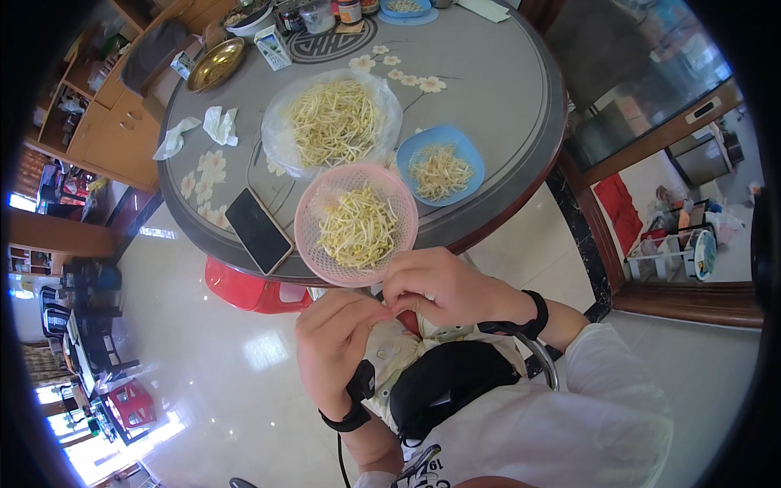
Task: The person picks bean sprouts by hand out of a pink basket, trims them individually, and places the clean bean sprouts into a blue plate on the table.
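Note:
My left hand (338, 332) and my right hand (442, 287) meet fingertip to fingertip over my lap, just off the table's near edge. Thumbs and fingers are pinched; anything between them is too small or hidden to make out. Right beyond them, a pink perforated plastic basket (310, 244) holds a heap of bean sprouts (359, 229) and reaches over the table edge. Behind it lies a clear plastic bag (274, 131) with a larger pile of bean sprouts (334, 122). To the right, a blue plastic dish (407, 157) contains thin, pale sprout scraps (440, 172).
A smartphone (259, 230) lies left of the basket on the round table (500, 91). Crumpled tissues (220, 126), a brass-coloured bowl (215, 65), a small carton (273, 47) and several jars (349, 11) stand farther back. A red plastic stool (244, 287) is beneath the edge.

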`<action>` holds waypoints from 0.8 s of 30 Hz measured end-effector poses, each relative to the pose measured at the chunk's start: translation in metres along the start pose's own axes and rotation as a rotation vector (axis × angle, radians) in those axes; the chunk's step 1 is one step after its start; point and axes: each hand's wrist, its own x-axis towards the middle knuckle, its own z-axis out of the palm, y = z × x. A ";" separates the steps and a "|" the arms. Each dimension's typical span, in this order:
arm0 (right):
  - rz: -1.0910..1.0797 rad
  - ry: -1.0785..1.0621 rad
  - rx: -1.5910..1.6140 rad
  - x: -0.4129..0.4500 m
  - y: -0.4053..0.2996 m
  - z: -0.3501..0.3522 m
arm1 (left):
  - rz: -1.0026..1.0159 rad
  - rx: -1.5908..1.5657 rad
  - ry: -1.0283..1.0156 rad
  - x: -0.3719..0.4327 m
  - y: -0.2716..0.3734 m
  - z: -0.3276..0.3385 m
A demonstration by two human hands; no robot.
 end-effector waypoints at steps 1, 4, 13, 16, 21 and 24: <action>-0.109 0.025 -0.205 0.001 0.001 -0.002 | 0.008 -0.003 0.004 0.001 -0.001 0.001; -0.196 -0.006 -0.334 0.002 0.001 -0.009 | -0.003 0.029 0.007 0.001 -0.005 0.005; -0.304 -0.156 -0.292 -0.005 0.006 -0.017 | -0.047 -0.148 -0.275 -0.001 -0.012 0.003; -0.270 -0.041 -0.355 -0.007 0.004 -0.007 | -0.057 -0.203 -0.279 0.000 -0.016 0.003; -0.138 0.080 -0.218 -0.004 0.004 0.008 | -0.053 -0.102 -0.136 0.002 -0.012 0.002; -0.059 0.098 -0.129 -0.003 0.001 0.010 | 0.036 -0.048 -0.098 0.004 -0.010 -0.001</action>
